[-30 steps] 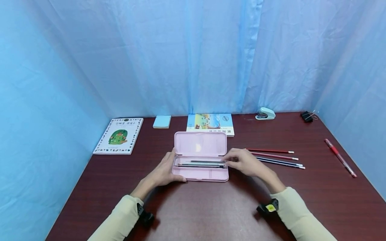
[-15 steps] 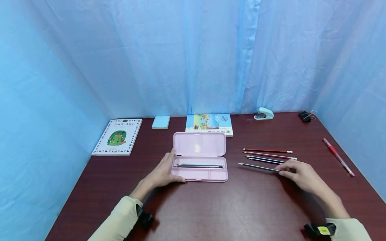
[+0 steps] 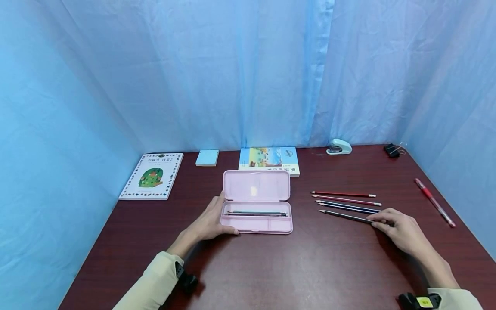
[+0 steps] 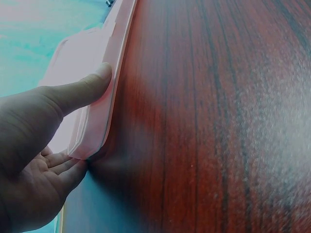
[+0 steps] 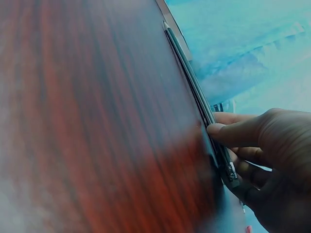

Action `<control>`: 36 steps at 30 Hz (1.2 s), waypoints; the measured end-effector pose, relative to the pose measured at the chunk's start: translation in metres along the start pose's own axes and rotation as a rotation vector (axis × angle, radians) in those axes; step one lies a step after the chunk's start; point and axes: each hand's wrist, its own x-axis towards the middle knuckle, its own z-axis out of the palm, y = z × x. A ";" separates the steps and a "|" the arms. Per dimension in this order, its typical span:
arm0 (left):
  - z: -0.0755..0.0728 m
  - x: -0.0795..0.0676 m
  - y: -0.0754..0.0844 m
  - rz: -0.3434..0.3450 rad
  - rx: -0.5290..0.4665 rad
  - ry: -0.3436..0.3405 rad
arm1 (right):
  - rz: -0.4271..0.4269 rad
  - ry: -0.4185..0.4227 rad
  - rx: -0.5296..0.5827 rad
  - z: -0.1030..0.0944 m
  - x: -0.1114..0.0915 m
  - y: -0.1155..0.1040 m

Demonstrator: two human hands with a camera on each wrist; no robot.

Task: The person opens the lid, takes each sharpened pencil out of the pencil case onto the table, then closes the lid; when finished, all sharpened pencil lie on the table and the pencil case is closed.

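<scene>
An open pink pencil case [image 3: 280, 223] lies in the middle of the table, its lid tipped up at the back. A few pencils [image 3: 255, 213] rest in its long rear compartment. My left hand [image 3: 209, 220] grips the case's left end; in the left wrist view the thumb [image 4: 92, 86] lies along the front side and the other fingers are at the end. To the right, my right hand [image 3: 401, 229] pinches a dark pencil [image 3: 342, 215] near its rear end, low over the table, its point facing left. The right wrist view shows this pencil [image 5: 189, 73] between thumb and fingers.
Behind the held pencil lie a red pencil [image 3: 342, 194], a pink one [image 3: 345, 199] and dark pencils [image 3: 345, 207]. A red pen [image 3: 435, 202] is far right. At the back are a stapler [image 3: 339, 147], binder clip [image 3: 393, 150], sticky notes [image 3: 207, 158] and books [image 3: 271, 159] [image 3: 153, 176].
My right hand has gone from the pencil case to the right with the dark pencil, bringing it beside the other pencils. The left hand has stayed on the case.
</scene>
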 end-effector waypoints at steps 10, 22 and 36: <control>-0.002 -0.001 0.001 -0.020 0.001 0.006 | -0.088 0.029 -0.055 0.001 0.016 -0.016; 0.000 0.000 0.000 -0.004 -0.007 -0.003 | -0.333 -0.128 0.129 0.046 0.071 -0.116; 0.000 0.000 0.000 0.009 0.001 0.000 | -0.369 -0.460 0.106 0.097 0.095 -0.191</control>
